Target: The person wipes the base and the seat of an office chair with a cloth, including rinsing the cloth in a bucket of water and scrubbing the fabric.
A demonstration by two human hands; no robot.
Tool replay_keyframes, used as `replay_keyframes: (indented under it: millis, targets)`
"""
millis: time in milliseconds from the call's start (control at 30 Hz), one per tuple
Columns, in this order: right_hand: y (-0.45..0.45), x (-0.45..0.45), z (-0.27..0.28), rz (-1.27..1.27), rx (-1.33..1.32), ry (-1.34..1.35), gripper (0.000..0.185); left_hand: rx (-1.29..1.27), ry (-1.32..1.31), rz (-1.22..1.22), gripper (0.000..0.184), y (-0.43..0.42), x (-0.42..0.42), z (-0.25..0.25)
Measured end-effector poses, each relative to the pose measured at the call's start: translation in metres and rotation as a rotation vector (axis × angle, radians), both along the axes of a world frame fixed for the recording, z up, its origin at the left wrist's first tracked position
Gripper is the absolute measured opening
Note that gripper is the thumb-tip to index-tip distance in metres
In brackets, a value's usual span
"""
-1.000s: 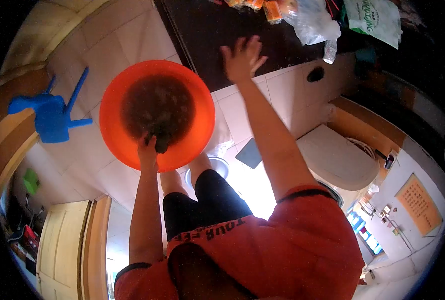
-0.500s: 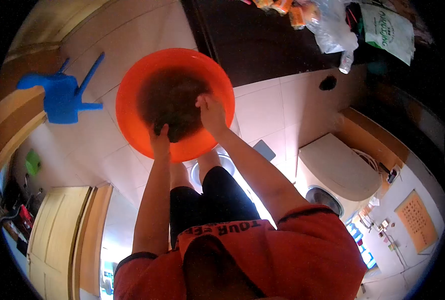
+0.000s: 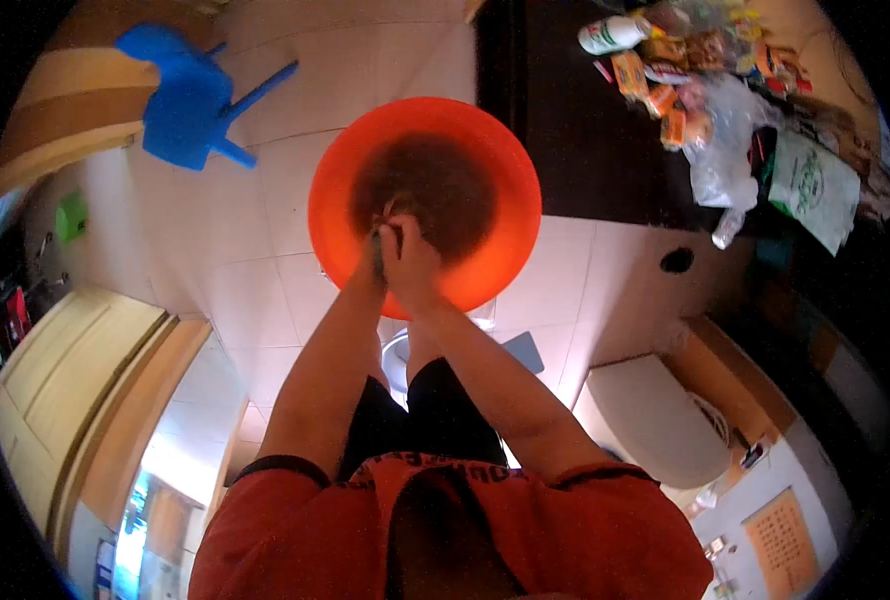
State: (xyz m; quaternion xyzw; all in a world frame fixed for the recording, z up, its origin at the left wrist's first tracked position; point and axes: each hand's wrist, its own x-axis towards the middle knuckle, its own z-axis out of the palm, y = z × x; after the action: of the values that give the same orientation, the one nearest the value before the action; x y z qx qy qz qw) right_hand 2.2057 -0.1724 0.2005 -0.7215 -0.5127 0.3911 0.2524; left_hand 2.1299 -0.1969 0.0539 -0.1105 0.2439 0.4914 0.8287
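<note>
An orange-red plastic basin [image 3: 330, 205] stands in front of my legs. A dark, blurred mass [image 3: 445, 190] covers its bottom; I cannot make out what it is. Both hands meet over the lower left part of the basin. My left hand [image 3: 376, 262] is closed and partly hidden behind the other, with a dark green bit showing beside its fingers. Pressed up against it, my right hand [image 3: 413, 262] has its fingers bent together. Some thin pale strands or fingertips show just above them, too blurred to name.
A blue plastic stool [image 3: 185, 105] lies at the upper left on the tiled floor [image 3: 255, 215]. To the right, a dark table [image 3: 575, 140] carries a white bottle [image 3: 613, 35], orange packets [image 3: 629, 75] and plastic bags [image 3: 722, 125]. A cream door [image 3: 70, 375] is at the lower left.
My hands were apart at the basin's lower left and right; now they are together at its lower left. The view has shifted, so the basin appears further right.
</note>
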Motion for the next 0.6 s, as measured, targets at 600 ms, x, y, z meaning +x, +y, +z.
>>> replay_keyframes:
  millis: [600]
  targets:
    - [0.014, 0.013, -0.012, 0.013, -0.402, 0.413, 0.037, -0.359, 0.424, -0.113, 0.055, 0.019, -0.028, 0.057]
